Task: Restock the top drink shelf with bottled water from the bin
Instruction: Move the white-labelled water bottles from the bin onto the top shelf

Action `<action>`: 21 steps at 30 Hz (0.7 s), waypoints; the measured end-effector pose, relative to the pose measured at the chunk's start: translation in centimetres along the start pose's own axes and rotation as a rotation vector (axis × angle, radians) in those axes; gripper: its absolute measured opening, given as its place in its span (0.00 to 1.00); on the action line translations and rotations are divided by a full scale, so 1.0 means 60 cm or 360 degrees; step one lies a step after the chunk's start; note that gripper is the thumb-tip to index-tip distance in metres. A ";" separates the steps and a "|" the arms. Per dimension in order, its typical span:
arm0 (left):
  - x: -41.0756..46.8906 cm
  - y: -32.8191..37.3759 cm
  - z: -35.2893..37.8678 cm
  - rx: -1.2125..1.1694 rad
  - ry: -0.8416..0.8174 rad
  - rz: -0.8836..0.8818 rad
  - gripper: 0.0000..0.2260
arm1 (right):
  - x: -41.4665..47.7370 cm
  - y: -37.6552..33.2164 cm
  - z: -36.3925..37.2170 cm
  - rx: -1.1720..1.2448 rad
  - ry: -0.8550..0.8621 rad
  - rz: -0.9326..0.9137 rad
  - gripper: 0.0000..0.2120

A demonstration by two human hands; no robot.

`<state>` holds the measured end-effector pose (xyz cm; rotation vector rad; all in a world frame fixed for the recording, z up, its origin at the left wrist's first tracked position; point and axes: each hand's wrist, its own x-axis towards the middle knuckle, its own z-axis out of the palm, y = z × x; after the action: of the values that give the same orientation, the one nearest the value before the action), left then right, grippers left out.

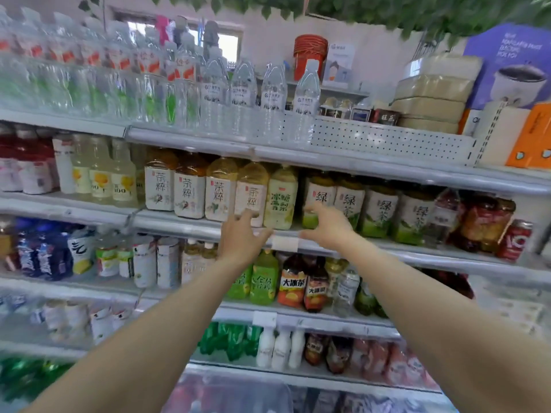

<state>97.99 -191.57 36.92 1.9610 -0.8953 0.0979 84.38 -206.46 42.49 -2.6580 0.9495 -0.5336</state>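
Note:
Clear water bottles point(272, 96) with white labels stand in a row on the top shelf point(372, 138), whose right part is bare perforated metal. Both my arms reach forward below that shelf. My left hand point(243, 239) hangs empty with relaxed fingers in front of the tea bottles on the second shelf. My right hand point(326, 225) is also empty, its fingers loosely spread near the green tea bottles. The bin point(238, 394) shows only as a blurred clear edge at the bottom of the view.
Tea bottles point(220, 189) and green tea bottles point(378, 213) fill the second shelf, with more drinks on the shelves below. Red buckets point(310, 55), stacked bags point(432, 93) and an orange box point(530, 135) stand at the top right. Leaves hang overhead.

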 end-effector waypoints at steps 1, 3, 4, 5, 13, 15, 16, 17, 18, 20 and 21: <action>-0.016 -0.021 0.010 0.0022 -0.0032 -0.0028 0.23 | -0.012 0.012 0.028 0.0013 -0.0060 0.0033 0.35; -0.047 -0.064 0.032 0.0101 -0.0094 -0.0077 0.24 | -0.034 0.036 0.085 0.0056 -0.0175 0.0093 0.35; -0.062 -0.085 0.043 0.0132 -0.0127 -0.0115 0.24 | -0.045 0.048 0.114 0.0060 -0.0225 0.0115 0.35; -0.077 -0.106 0.055 0.0154 -0.0165 -0.0157 0.24 | -0.055 0.060 0.144 0.0047 -0.0273 0.0134 0.35; -0.212 -0.291 0.152 0.0266 -0.0492 -0.0569 0.23 | -0.114 0.156 0.373 0.0256 -0.0746 0.0332 0.33; -0.253 -0.343 0.180 0.0282 -0.0555 -0.0729 0.22 | -0.124 0.177 0.435 0.0306 -0.0867 0.0370 0.33; -0.275 -0.367 0.193 0.0260 -0.0586 -0.0806 0.22 | -0.130 0.186 0.465 0.0330 -0.0957 0.0396 0.34; -0.299 -0.392 0.205 0.0238 -0.0616 -0.0889 0.22 | -0.137 0.194 0.496 0.0353 -0.1039 0.0433 0.34; -0.322 -0.416 0.217 0.0232 -0.0643 -0.0974 0.22 | -0.143 0.201 0.527 0.0375 -0.1101 0.0478 0.34; -0.365 -0.459 0.241 0.0258 -0.0681 -0.1127 0.22 | -0.154 0.215 0.584 0.0441 -0.1198 0.0596 0.32; -0.383 -0.479 0.252 0.0278 -0.0693 -0.1185 0.21 | -0.159 0.220 0.612 0.0490 -0.1258 0.0662 0.32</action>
<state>94.87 -182.63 -1.73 2.4055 -0.3679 -0.7227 85.89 -205.55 2.40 -2.0108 0.9965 0.4100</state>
